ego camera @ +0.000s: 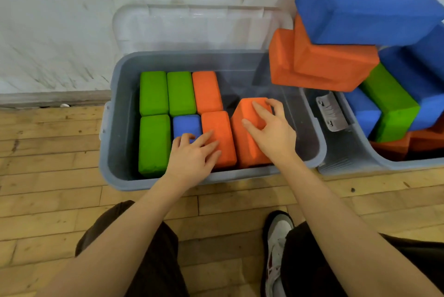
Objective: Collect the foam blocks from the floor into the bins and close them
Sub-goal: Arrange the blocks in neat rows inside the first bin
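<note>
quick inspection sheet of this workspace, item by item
surface: wooden floor, no loose blocks seen on it
job's things: grey bin holds three green, one blue and three orange blocks; its clear lid is open against the wall; the tilted orange block is not yet seated; the second bin is overfilled, with a blue block on top
clutter: grey latch piece between the bins
grippers: left hand rests on the flat orange block; right hand grips the tilted one
cables: nothing seen
surroundings: white scuffed wall, person's shoe
</note>
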Tool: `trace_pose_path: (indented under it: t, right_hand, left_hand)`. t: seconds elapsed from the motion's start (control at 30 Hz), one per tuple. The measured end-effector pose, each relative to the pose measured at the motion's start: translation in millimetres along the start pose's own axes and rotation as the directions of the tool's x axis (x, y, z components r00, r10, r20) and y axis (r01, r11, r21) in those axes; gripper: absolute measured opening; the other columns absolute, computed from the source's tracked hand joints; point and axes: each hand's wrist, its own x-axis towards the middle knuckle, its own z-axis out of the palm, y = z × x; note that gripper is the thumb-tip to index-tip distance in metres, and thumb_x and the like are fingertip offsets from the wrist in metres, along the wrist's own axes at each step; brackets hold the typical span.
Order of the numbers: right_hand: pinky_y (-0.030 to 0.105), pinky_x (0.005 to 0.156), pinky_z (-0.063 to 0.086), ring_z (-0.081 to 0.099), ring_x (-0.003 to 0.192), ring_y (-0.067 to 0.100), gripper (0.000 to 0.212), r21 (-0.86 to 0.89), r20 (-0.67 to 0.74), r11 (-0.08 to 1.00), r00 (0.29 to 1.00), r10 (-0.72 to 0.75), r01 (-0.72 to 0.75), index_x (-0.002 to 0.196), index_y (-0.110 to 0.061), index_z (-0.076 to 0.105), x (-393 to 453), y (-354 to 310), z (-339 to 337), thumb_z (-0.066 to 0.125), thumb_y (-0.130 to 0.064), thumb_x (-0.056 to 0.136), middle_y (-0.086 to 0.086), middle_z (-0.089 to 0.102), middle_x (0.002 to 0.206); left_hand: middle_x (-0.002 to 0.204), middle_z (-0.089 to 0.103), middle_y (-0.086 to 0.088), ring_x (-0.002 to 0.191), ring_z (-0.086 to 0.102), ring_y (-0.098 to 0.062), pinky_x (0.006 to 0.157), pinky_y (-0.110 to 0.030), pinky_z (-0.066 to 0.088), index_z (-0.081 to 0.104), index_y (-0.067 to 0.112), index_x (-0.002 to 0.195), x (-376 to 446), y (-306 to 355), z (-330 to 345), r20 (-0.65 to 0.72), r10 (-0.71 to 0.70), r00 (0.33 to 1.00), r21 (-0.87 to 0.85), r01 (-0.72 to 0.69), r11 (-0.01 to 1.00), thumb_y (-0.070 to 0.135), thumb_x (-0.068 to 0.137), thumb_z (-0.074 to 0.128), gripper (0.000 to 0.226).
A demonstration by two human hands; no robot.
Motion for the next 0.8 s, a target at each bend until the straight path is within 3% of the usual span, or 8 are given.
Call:
trace_pose_path:
  t: [0.13, 0.2, 0.27, 0.4, 0.57, 0.67, 0.8]
  right_hand:
    - [0.045, 0.090, 0.046, 0.046, 0.123, 0.025, 0.056, -0.033, 0.063, 0.999, 0.998, 0.007, -0.005, 0.139, -0.036, 0.042, 8.2, 9.4, 14.0, 0.054, -0.053, 0.087, -0.009, 0.023, 0.148]
    - [0.045, 0.091, 0.046, 0.047, 0.122, 0.027, 0.058, -0.049, 0.103, 0.999, 0.995, 0.015, -0.010, 0.140, -0.035, 0.041, 11.7, 11.0, 24.7, 0.055, -0.053, 0.087, -0.006, 0.022, 0.149]
    - [0.046, 0.091, 0.046, 0.047, 0.121, 0.030, 0.059, -0.064, 0.154, 0.998, 0.988, 0.022, -0.012, 0.140, -0.033, 0.040, 15.1, 11.3, 37.1, 0.056, -0.052, 0.087, -0.004, 0.020, 0.150]
    - [0.046, 0.092, 0.045, 0.047, 0.121, 0.035, 0.059, -0.099, 0.291, 0.995, 0.957, 0.013, 0.017, 0.147, -0.034, 0.026, 21.3, 14.7, 55.0, 0.045, -0.050, 0.094, -0.001, 0.006, 0.156]
    - [0.054, 0.105, 0.028, 0.023, 0.134, 0.039, 0.057, -0.123, 0.406, 0.992, 0.910, 0.084, -0.037, 0.149, -0.041, -0.003, 17.6, 12.8, 62.7, 0.024, -0.048, 0.100, -0.008, -0.018, 0.157]
    - [0.060, 0.111, 0.011, 0.008, 0.140, 0.035, 0.058, -0.160, 0.414, 0.987, 0.906, 0.093, -0.028, 0.148, -0.040, -0.007, 16.3, 10.0, 63.6, 0.022, -0.050, 0.099, -0.007, -0.022, 0.156]
    - [0.059, 0.113, 0.002, 0.001, 0.143, 0.033, 0.060, -0.188, 0.462, 0.982, 0.880, 0.107, -0.021, 0.148, -0.041, -0.006, 18.5, 8.5, 56.8, 0.024, -0.052, 0.098, -0.006, -0.021, 0.156]
  left_hand:
    - [0.124, 0.063, -0.001, 0.108, 0.058, -0.039, 0.090, -0.049, 0.043, 0.070, 0.026, 0.110, 19.2, 0.7, 0.9, 0.146, -0.029, 0.989, -0.042, 0.035, 0.999, 0.051, 0.083, 0.034, 0.052]
    - [0.139, 0.050, -0.001, 0.125, 0.045, -0.039, 0.101, -0.051, 0.033, 0.061, 0.028, 0.124, 24.9, 0.0, 3.2, 0.259, -0.063, 0.964, -0.066, 0.083, 0.994, 0.055, 0.083, 0.027, 0.060]
    - [0.149, 0.037, -0.001, 0.135, 0.034, -0.037, 0.108, -0.052, 0.025, 0.052, 0.032, 0.132, 25.4, -2.4, 8.4, 0.279, -0.082, 0.957, -0.041, 0.097, 0.994, 0.055, 0.086, 0.034, 0.055]
    - [0.152, 0.031, 0.002, 0.140, 0.027, -0.032, 0.110, -0.053, 0.020, 0.048, 0.035, 0.135, 24.5, -4.0, 10.4, 0.254, -0.097, 0.962, -0.015, 0.104, 0.994, 0.044, 0.089, 0.055, 0.047]
    - [0.156, 0.019, 0.006, 0.144, 0.015, -0.026, 0.113, -0.053, 0.015, 0.039, 0.038, 0.140, 27.2, -2.6, 9.7, 0.310, -0.118, 0.943, 0.016, 0.119, 0.993, 0.048, 0.092, 0.048, 0.050]
    - [0.157, 0.013, 0.008, 0.145, 0.009, -0.024, 0.115, -0.052, 0.012, 0.033, 0.040, 0.142, 27.2, -3.2, 7.8, 0.355, -0.112, 0.928, 0.029, 0.109, 0.994, 0.050, 0.093, 0.043, 0.051]
    - [0.157, 0.017, 0.004, 0.144, 0.014, -0.026, 0.114, -0.050, 0.013, 0.037, 0.037, 0.141, 32.6, -5.7, -2.2, 0.412, -0.083, 0.907, 0.058, 0.065, 0.996, 0.049, 0.093, 0.042, 0.050]
